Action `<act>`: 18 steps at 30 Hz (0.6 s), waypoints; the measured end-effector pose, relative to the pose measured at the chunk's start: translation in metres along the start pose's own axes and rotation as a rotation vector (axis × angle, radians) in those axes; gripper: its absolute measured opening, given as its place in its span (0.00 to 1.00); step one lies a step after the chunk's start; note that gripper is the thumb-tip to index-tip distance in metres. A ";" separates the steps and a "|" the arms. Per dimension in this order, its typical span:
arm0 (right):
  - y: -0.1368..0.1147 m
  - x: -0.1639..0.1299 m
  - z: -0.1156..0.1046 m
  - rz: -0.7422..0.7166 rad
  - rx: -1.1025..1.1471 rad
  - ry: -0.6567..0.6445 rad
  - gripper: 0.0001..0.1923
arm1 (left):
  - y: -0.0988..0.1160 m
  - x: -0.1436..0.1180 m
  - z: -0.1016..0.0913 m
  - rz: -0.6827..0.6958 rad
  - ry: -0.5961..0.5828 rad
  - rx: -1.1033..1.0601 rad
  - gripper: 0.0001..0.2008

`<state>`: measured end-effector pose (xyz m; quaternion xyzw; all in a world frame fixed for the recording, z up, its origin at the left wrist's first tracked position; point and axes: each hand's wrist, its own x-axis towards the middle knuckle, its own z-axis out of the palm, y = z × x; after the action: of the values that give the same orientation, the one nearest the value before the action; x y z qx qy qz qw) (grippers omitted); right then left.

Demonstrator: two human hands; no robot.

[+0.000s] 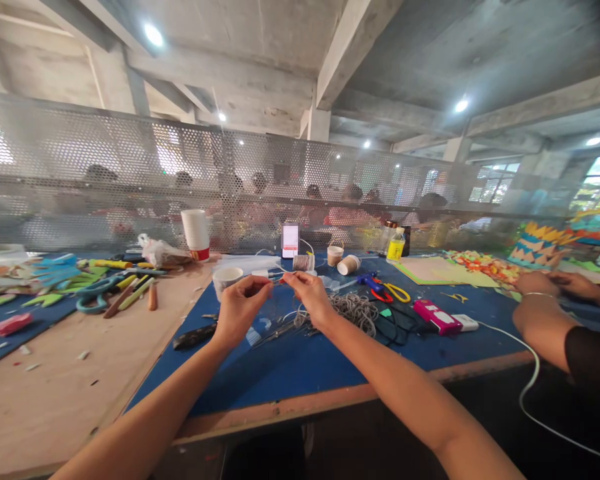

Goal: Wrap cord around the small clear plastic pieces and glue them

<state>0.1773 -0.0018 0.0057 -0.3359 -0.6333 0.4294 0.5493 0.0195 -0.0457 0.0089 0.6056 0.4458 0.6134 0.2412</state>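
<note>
My left hand [242, 305] and my right hand [311, 295] are raised close together over the blue tabletop [240, 381]. Both have thumb and fingers pinched together, on something thin and small that I cannot make out. Below and beside the right hand lies a tangled heap of grey cord [357, 313], with several thin dark strands spread toward the left. A white paper cup [227, 280] stands just behind my left hand. Behind my hands sit a spool [304, 263] and an upright phone [290, 240] with a lit screen.
Right of the cord are a blue glue gun [367, 283], yellow-handled scissors [398, 292] and a pink box [436, 317]. Scissors and tools [98, 295] lie left. A co-worker's hands [540, 285] work at the right. Stacked cups [195, 233] stand before a perforated metal screen [260, 160].
</note>
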 end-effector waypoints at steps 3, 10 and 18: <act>-0.002 0.002 -0.006 -0.039 -0.041 0.006 0.18 | -0.001 0.003 -0.001 -0.103 -0.094 -0.102 0.13; -0.008 0.006 -0.016 -0.115 -0.073 -0.001 0.17 | -0.008 0.012 -0.009 -0.394 -0.359 -0.414 0.12; -0.008 0.005 -0.013 -0.136 -0.010 -0.012 0.15 | -0.012 0.011 -0.009 -0.459 -0.414 -0.597 0.09</act>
<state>0.1894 0.0016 0.0155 -0.2924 -0.6602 0.3898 0.5715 0.0065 -0.0330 0.0054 0.5048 0.3139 0.5115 0.6205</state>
